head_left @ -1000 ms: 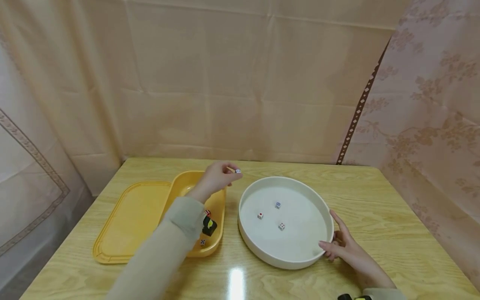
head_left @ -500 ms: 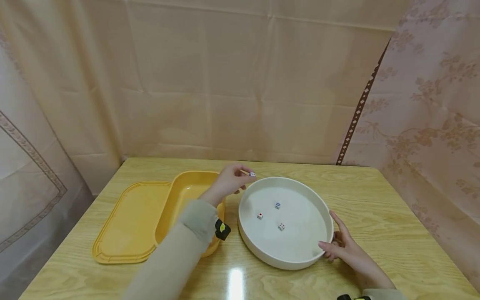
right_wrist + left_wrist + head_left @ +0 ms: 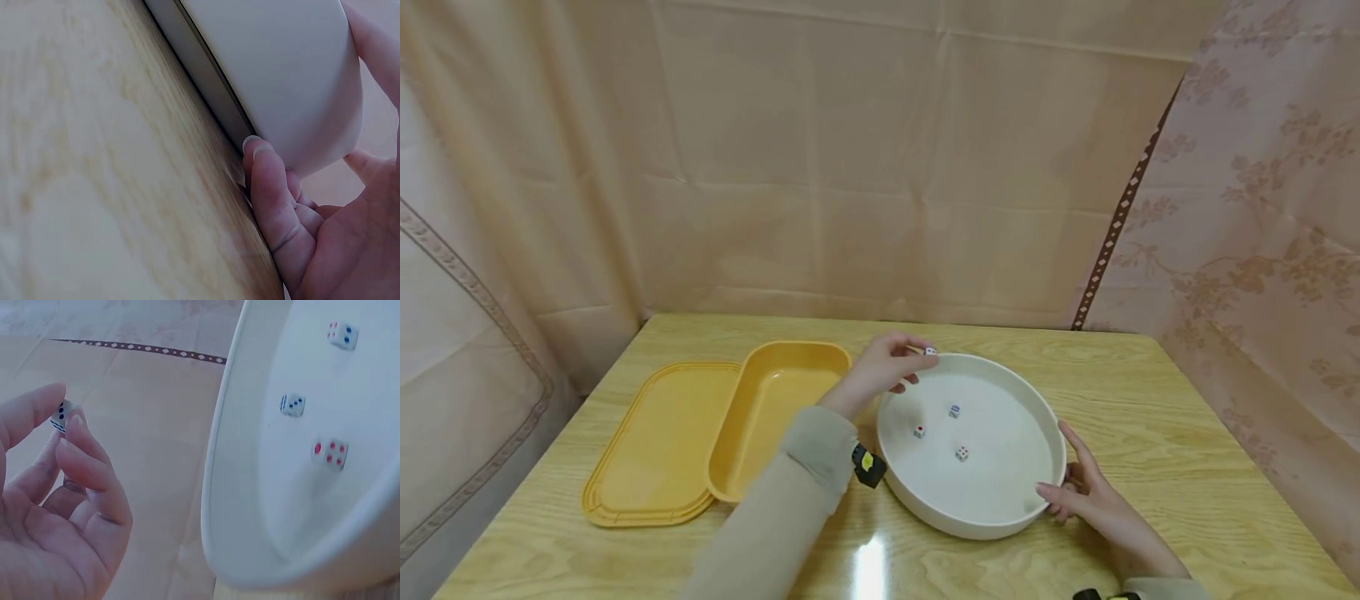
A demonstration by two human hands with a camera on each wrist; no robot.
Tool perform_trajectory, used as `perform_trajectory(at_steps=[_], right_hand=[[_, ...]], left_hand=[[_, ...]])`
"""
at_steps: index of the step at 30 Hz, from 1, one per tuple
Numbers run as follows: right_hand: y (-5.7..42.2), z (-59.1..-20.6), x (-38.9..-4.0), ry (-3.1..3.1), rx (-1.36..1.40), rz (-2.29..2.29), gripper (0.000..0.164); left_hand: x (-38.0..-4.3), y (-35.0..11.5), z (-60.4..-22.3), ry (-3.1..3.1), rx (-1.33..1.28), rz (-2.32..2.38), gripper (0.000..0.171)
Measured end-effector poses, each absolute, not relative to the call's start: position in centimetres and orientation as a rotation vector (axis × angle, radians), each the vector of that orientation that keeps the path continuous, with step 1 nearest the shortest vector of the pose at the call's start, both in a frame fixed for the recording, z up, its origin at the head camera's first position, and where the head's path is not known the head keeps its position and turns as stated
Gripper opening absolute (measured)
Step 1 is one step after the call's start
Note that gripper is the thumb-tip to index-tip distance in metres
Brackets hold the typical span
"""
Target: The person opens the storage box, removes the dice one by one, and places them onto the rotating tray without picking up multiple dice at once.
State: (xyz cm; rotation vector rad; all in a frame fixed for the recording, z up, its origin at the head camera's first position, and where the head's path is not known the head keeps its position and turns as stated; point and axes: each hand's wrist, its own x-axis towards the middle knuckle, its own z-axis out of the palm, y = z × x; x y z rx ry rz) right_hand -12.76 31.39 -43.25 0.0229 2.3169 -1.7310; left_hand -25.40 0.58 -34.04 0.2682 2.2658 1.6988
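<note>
I saw left hand point(image 3: 880, 367) pinching die point(image 3: 930, 352) at 11 o'clock of tray point(image 3: 951, 523) — right hand point(image 3: 1093, 496) gripped 4 o'clock, likely steadying.

Pips: pinched die point(image 3: 61, 417), three; second die point(image 3: 292, 405), three; third die point(image 3: 330, 454), one and four; fourth die point(image 3: 344, 336), two

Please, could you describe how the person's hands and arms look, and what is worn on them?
The left hand and right hand wear no gloves. The left sleeve is plain pale beige, with a wide, greyer cuff. At that wrist is a black device with a yellow mark. Only the pale end of the right sleeve shows, beside black and yellow parts.
</note>
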Motion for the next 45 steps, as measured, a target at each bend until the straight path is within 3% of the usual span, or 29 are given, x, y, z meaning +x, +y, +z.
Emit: perform_trajectory(at_steps=[23, 45], right_hand=[[31.8, -43.2, -12.8, 2.337, 0.044, -1.722, 0.102], [31.3, -43.7, -12.9, 2.335, 0.021, -1.743, 0.099]], left_hand=[[-26.5, 5.3, -36.3, 1.942, 0.218, 1.919, 0.028], [-26.5, 8.1, -39.0, 2.004, 0.296, 1.797, 0.022]])
